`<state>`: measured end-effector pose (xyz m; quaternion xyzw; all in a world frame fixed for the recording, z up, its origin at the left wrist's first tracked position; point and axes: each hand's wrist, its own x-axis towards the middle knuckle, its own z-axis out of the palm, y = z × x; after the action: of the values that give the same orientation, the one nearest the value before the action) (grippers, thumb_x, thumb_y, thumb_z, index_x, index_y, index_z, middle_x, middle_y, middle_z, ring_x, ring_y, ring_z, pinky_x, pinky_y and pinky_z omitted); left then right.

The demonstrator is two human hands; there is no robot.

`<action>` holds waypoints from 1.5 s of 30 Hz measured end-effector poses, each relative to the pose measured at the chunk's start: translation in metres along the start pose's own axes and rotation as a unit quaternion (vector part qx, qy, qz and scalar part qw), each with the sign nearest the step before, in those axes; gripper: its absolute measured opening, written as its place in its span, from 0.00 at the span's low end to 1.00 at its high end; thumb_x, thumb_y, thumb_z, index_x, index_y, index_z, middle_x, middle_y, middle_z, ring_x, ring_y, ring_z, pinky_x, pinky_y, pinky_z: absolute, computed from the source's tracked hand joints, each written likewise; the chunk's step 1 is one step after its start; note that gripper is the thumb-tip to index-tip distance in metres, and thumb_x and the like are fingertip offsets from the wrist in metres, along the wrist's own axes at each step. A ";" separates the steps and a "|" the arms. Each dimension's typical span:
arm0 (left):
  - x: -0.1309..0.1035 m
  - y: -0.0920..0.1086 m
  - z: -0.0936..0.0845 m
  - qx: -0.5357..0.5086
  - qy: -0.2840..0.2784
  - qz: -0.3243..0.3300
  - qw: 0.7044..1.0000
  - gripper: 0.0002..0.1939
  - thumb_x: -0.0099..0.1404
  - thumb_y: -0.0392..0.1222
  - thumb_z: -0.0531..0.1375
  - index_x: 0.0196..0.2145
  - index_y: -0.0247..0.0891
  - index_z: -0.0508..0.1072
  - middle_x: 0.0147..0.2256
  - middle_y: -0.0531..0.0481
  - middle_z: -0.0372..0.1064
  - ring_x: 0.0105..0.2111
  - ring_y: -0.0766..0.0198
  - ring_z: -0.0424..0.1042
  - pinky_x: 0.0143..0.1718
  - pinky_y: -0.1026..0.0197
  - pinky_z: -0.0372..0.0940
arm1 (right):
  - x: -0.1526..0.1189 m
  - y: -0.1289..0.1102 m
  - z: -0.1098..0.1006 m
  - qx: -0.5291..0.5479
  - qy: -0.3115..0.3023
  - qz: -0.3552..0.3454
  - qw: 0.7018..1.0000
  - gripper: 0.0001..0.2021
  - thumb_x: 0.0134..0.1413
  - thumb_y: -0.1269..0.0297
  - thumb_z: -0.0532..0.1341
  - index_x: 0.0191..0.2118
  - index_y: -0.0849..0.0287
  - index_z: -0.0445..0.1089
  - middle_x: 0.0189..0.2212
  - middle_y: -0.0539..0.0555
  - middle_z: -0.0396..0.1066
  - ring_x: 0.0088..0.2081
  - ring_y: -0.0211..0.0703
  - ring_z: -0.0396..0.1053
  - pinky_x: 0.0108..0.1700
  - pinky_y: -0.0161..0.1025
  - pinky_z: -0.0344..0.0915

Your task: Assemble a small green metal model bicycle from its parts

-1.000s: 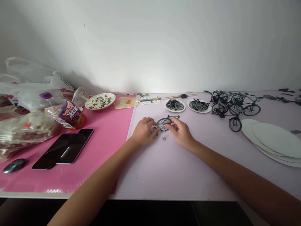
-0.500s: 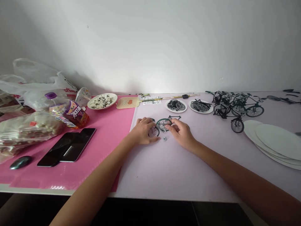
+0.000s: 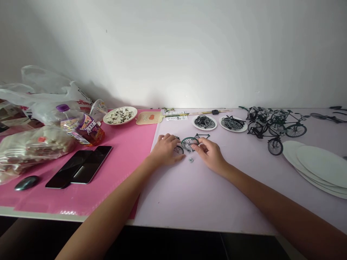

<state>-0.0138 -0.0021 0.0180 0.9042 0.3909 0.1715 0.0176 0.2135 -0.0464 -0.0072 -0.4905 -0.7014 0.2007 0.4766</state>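
My right hand (image 3: 210, 154) pinches the right rim of a small green-rimmed toy bicycle wheel (image 3: 189, 143), holding it up over the lilac sheet. My left hand (image 3: 167, 150) is beside it, fingers bent downward and thumb stretched out apart from them. Between that thumb and the fingers shows a dark wheel (image 3: 179, 150), partly covered by the hand. A green toy bicycle frame (image 3: 202, 136) is just behind my right fingers. One tiny silvery-grey part (image 3: 191, 160) lies on the sheet between the hands.
Two plates of black bicycle parts (image 3: 204, 122) stand toward the wall. Assembled toy bicycles (image 3: 288, 124) crowd the right, behind stacked white plates (image 3: 322, 166). On the left are phones (image 3: 92, 164), a mouse (image 3: 27, 183), a drink bottle (image 3: 84, 126) and a plate of pale pieces (image 3: 120, 115).
The view has shifted slightly. Both hands stay almost in place, with the green-rimmed wheel still in my right fingers.
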 end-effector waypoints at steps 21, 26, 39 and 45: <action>0.002 0.002 -0.004 0.020 -0.027 -0.066 0.997 0.20 0.65 0.60 0.66 0.40 0.38 0.77 0.47 0.40 0.74 0.52 0.45 0.69 0.55 0.44 0.61 | 0.000 -0.001 0.000 -0.001 -0.004 -0.006 1.000 0.17 0.64 0.49 0.62 0.32 0.54 0.61 0.19 0.42 0.49 0.21 0.35 0.48 0.25 0.36 0.49; 0.003 0.000 -0.005 0.002 -0.032 -0.060 0.998 0.19 0.65 0.58 0.65 0.40 0.39 0.77 0.46 0.41 0.75 0.51 0.45 0.70 0.54 0.45 0.62 | 0.000 -0.001 0.000 -0.008 -0.005 -0.008 1.000 0.16 0.64 0.49 0.62 0.32 0.53 0.61 0.19 0.42 0.48 0.21 0.35 0.48 0.25 0.36 0.49; 0.006 -0.007 0.002 -0.029 -0.021 -0.049 0.998 0.18 0.63 0.58 0.67 0.35 0.39 0.77 0.44 0.42 0.75 0.51 0.47 0.70 0.57 0.45 0.62 | 0.000 -0.003 0.000 -0.008 -0.005 -0.006 1.000 0.16 0.64 0.49 0.62 0.32 0.54 0.62 0.19 0.42 0.49 0.21 0.35 0.48 0.25 0.36 0.48; 0.006 -0.006 0.006 -0.054 0.013 -0.046 0.997 0.19 0.60 0.56 0.69 0.42 0.40 0.77 0.47 0.41 0.76 0.53 0.45 0.70 0.58 0.44 0.61 | -0.001 -0.003 -0.001 -0.007 -0.001 -0.008 1.000 0.17 0.64 0.48 0.62 0.32 0.54 0.62 0.19 0.42 0.49 0.22 0.35 0.48 0.25 0.36 0.49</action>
<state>-0.0125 0.0069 0.0125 0.8806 0.4226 0.2029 0.0695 0.2123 -0.0487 -0.0047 -0.4876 -0.7073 0.1925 0.4743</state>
